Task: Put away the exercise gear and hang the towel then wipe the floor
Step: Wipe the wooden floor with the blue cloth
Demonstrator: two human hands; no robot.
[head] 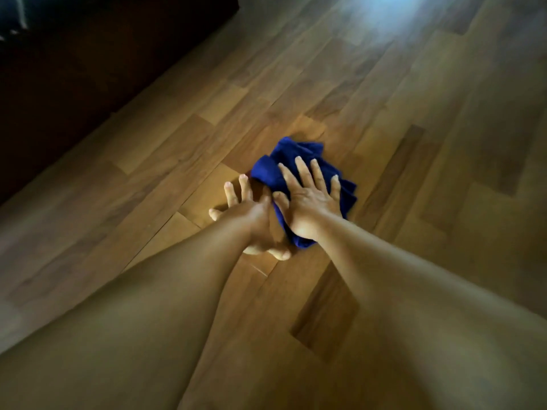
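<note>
A crumpled dark blue cloth (296,156) lies on the wooden plank floor (384,113) in the middle of the view. My right hand (310,199) lies flat on top of it with its fingers spread and straight, pressing it down. My left hand (245,208) is just to the left, fingers straight and pointing forward, beside the cloth's left edge; whether it touches the cloth I cannot tell. Both forearms stretch forward from the bottom of the view. A bare foot (278,253) shows under my left wrist.
A dark piece of furniture or wall (88,69) fills the upper left corner, its base running diagonally along the floor. Bright light reflects off the planks at the top right (393,13). Bare floor stretches to the right and beyond the cloth.
</note>
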